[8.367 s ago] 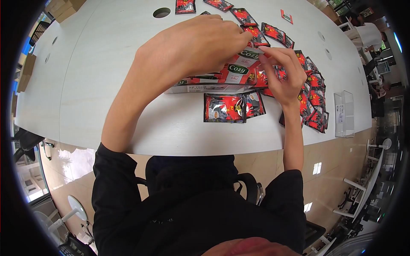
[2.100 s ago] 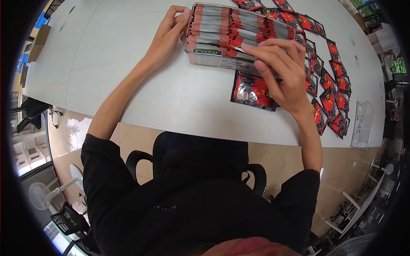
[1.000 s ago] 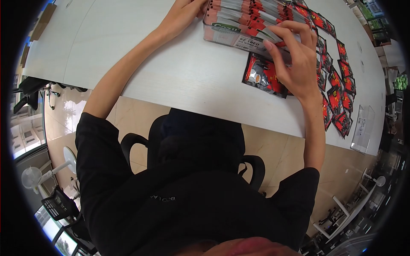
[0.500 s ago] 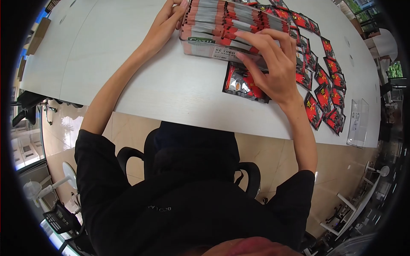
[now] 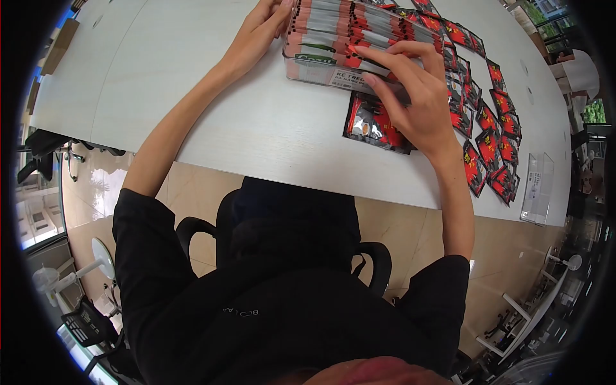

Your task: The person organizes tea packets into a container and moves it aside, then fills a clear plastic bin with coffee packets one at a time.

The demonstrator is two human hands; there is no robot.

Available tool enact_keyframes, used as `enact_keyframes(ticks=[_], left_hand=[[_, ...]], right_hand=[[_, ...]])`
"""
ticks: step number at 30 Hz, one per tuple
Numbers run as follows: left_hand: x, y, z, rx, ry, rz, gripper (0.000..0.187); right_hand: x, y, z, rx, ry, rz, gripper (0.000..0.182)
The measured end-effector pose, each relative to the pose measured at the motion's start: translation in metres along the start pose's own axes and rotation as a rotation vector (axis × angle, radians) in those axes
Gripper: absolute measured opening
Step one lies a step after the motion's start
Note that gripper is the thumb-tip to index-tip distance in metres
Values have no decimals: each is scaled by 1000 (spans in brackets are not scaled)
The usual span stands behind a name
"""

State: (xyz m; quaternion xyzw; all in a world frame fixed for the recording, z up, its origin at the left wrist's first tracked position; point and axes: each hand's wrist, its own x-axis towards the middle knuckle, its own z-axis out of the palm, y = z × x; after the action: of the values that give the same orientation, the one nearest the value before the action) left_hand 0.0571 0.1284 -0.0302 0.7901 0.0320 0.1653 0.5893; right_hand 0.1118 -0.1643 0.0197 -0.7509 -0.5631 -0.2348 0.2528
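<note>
A clear plastic box [image 5: 314, 72] filled with rows of upright red and silver packets [image 5: 369, 32] stands at the top of the view. My left hand [image 5: 262, 27] is at the box's left side, its fingertips partly cut off by the frame edge. Over the front right part of the box is my right hand [image 5: 414, 93], thumb at the front wall and index finger on the packets. Its fingers are curved and apart, and no packet shows clearly between them. Black and red packets [image 5: 372, 125] lie on the table just below the box, partly behind my right hand.
Many black and red packets [image 5: 487, 147] lie spread over the right side of the white table [image 5: 256, 138]. An upright clear plastic holder [image 5: 538, 189] stands at the right corner. The table's front edge runs above my lap, with chair armrests on both sides.
The box and both hands appear slightly farther right in the view. The fingers of my right hand keep nearly the same pose at the box's front.
</note>
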Motion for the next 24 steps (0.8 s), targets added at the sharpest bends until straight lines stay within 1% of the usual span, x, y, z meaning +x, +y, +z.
enact_keyframes(ticks=[4,6,7,9,10,11,12,13,14,15,16,18,19,20,21,22,24], left_hand=[[1,1,1,-1,-6,-5,44],[0,3,0,48,30,-13,45],[0,1,-3,51,33,-17,45],[3,-6,-7,48,12,4,47],[5,-9,-10,48,11,2,47],[7,-12,-12,40,3,39,51],[8,-13,-13,31,-8,79,57],[6,-11,-12,29,-13,81,57],[3,-8,-11,-83,-95,170,70],[2,-5,-9,-196,-177,261,87],[2,-5,-9,-198,-187,264,87],[2,-8,-9,17,-375,478,121],[-2,0,-6,9,-393,484,121],[-9,8,-2,120,-320,390,127],[-12,15,1,230,-242,300,134],[-10,18,2,221,-254,314,134],[-8,17,-5,375,-233,291,130]], right_hand=[[-1,-4,-2,-48,-14,-36,41],[2,-4,-6,-100,52,-96,43],[4,0,-9,-95,52,-98,43],[4,11,-18,-90,159,-107,44],[3,16,-23,-120,175,-85,37],[0,24,-28,-120,173,-84,37],[-2,36,-32,-170,223,-83,32],[-5,46,-36,-224,276,-81,27],[-8,55,-41,-229,276,-75,27],[-11,64,-46,-256,306,-44,22],[-14,72,-50,-284,336,-14,19],[-18,86,-58,-293,366,6,17],[-21,92,-61,-294,393,23,16],[-24,101,-61,-320,444,11,16],[-26,104,-63,-341,446,16,16],[-27,103,-64,-338,479,20,16],[-34,98,-72,-333,538,27,17]])
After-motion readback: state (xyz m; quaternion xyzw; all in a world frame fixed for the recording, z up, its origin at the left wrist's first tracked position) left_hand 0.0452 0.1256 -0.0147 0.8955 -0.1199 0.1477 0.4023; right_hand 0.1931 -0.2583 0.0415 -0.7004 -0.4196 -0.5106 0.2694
